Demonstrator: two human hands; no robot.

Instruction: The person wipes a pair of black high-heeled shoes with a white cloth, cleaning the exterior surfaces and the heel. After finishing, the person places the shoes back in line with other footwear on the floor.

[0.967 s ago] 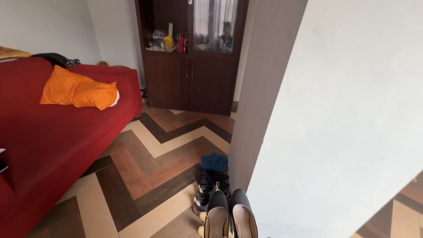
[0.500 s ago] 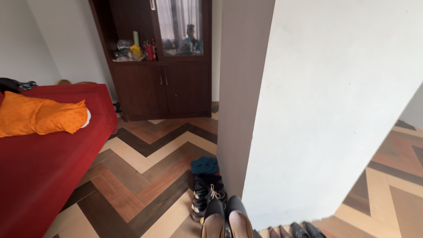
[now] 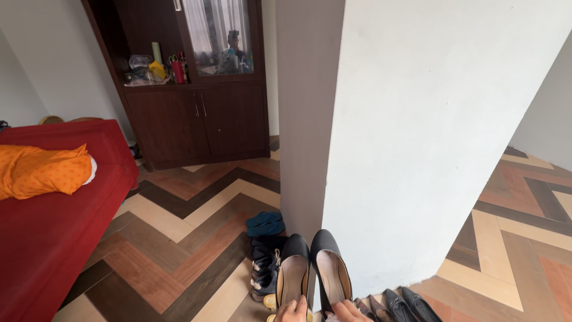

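Observation:
Only the fingertips of both hands show, at the bottom edge. My left hand (image 3: 292, 311) grips the heel end of a black high-heeled shoe (image 3: 293, 271) with a tan insole. Right beside it, my right hand (image 3: 345, 310) holds the matching black shoe (image 3: 329, 268). Both shoes point away from me, toes toward the corner of the white wall (image 3: 429, 149). Under them on the floor lie black lace-up sneakers (image 3: 262, 271).
Teal slippers (image 3: 265, 223) lie past the sneakers by the brown wall edge. More dark shoes (image 3: 405, 304) line the wall's foot at the bottom right. A red bed (image 3: 47, 232) with an orange pillow (image 3: 42, 170) fills the left. A dark wooden cabinet (image 3: 190, 119) stands behind.
The view has swung right, so the bed slid left and the floor beyond the wall appeared. The black shoes rose higher in view and my fingertips came into sight.

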